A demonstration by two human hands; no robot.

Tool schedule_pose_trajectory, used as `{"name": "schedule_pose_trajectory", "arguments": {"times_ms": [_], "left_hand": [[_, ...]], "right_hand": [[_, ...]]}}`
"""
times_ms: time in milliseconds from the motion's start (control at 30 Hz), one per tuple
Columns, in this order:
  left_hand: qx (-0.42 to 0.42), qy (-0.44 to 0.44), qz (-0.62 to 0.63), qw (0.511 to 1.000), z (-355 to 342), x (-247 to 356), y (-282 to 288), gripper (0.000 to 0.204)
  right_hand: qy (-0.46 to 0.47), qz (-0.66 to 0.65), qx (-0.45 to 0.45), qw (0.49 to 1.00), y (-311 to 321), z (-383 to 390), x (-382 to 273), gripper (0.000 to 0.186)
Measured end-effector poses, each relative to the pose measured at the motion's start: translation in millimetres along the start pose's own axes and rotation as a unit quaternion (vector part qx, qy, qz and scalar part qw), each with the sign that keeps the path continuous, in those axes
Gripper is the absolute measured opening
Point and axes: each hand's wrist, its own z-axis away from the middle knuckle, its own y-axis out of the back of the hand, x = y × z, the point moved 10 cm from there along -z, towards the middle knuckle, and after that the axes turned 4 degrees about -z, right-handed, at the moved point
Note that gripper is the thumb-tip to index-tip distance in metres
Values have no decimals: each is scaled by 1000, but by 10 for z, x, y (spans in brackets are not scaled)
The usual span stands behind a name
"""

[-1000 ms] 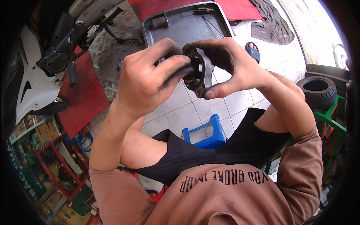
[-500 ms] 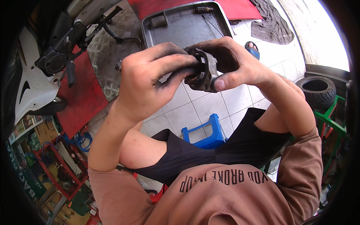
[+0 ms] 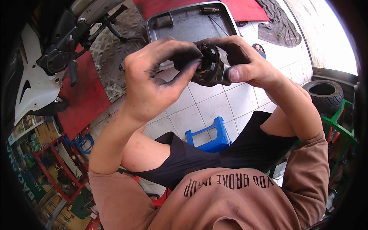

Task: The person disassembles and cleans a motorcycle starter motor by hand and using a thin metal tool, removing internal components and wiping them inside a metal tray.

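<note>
Above the tiled floor, in front of my chest, I hold a round, hollow, dark metal end cover (image 3: pixel 221 68) with small copper-coloured bits inside. My right hand (image 3: pixel 255 65) is closed round its right side, the thumb on the near rim. At the open left side, the blackened thumb and fingers of my left hand (image 3: pixel 147 78) pinch inward against the cover. Whether a smaller piece sits between those fingertips is hidden. Beyond my hands, a metal tray (image 3: pixel 148 28) carries a hollow metal cylinder (image 3: pixel 165 20), a dark motor armature (image 3: pixel 211 10) and a thin rod (image 3: pixel 218 25).
A motorcycle (image 3: pixel 53 61) stands on the left by a red mat (image 3: pixel 82 99). Between my knees is a blue plastic stool (image 3: pixel 211 140). A tyre (image 3: pixel 324 92) rests on the right on a green frame (image 3: pixel 339 119). Behind lies a grey cloth (image 3: pixel 281 34), near another person's foot (image 3: pixel 259 48).
The end cover has turned so its open side shows more, and moved slightly up and right. My left fingers have shifted, with the thumb now at the opening.
</note>
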Motion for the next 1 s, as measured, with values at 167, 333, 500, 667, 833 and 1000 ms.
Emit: {"name": "schedule_pose_trajectory", "arguments": {"times_ms": [167, 333, 500, 667, 833, 1000], "left_hand": [[14, 60, 24, 998, 39, -144, -20, 19], [-15, 53, 12, 998, 4, -111, -50, 18], [-17, 18, -29, 999, -10, -40, -33, 17], [9, -61, -91, 994, 1, 118, 18, 20], [4, -135, -123, 983, -14, 263, 14, 23], [-47, -135, -122, 982, -4, 286, -50, 27]], "right_hand": [[-4, 19, 7, 1000, 37, -16, 22, 73], [14, 43, 2, 999, 60, -22, 54, 72], [8, 45, 1, 999, 26, -23, 56, 73], [-25, 63, 22, 997, 44, -13, 27, 86], [-51, 60, 41, 996, 52, 4, 18, 91], [28, 57, 20, 998, 51, 9, -40, 72]]}}
